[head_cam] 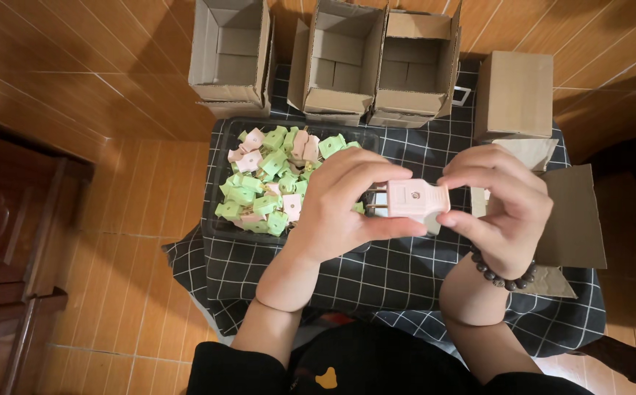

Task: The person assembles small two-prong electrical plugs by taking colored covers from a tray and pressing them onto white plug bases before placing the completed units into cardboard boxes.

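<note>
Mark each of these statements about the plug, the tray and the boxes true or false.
1. Both hands hold a pink plug. True: the left hand and right hand grip it together.
2. The tray holds only pink pieces. False: most are green, a few pink.
3. Three open cardboard boxes stand behind the tray. True.
4. The cloth is plain red. False: it is dark with a white grid.
5. The bead bracelet is on the left wrist. False: it is on the right.

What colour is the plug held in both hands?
Pale pink plug, with dark metal prongs; the head view shows it clearly, pinched between left hand and right hand.
</note>
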